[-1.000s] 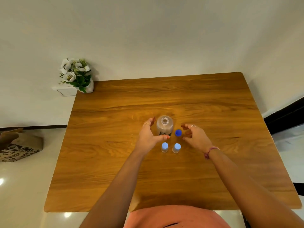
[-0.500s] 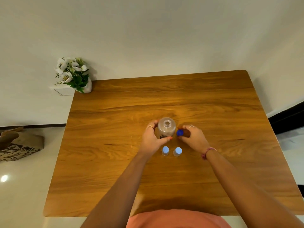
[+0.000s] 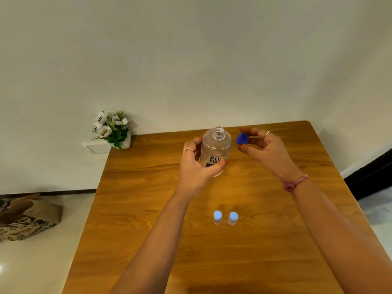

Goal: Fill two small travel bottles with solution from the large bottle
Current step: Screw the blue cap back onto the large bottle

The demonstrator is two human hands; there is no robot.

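Now the left hand [image 3: 196, 166] is curled around the large clear plastic bottle with a dark printed label [image 3: 215, 150], thumb on the near side and fingers on the far-left side. The bottle has no cap, its neck is open, and it is slightly tilted; I cannot tell if its base touches the wood. Just beside it, on the right, the right hand [image 3: 267, 151] pinches the small dark blue cap [image 3: 242, 139] between the thumb and the fingertips, and the other fingers are loosely bent. This cap is near the bottle's shoulder but apart from it. A ring is on each hand, and a pink thread bracelet [image 3: 293, 183] is around the right wrist.

Nearer to the person, between the two forearms, the two small clear travel bottles with light blue caps [image 3: 225, 217] stand upright side by side on the brown wooden table [image 3: 137, 209], well apart from the large bottle. At the far left corner of the table, a white pot with white flowers [image 3: 113, 130] stands on a ledge against the pale wall. On the floor at the left lies a brown patterned bag [image 3: 25, 217].
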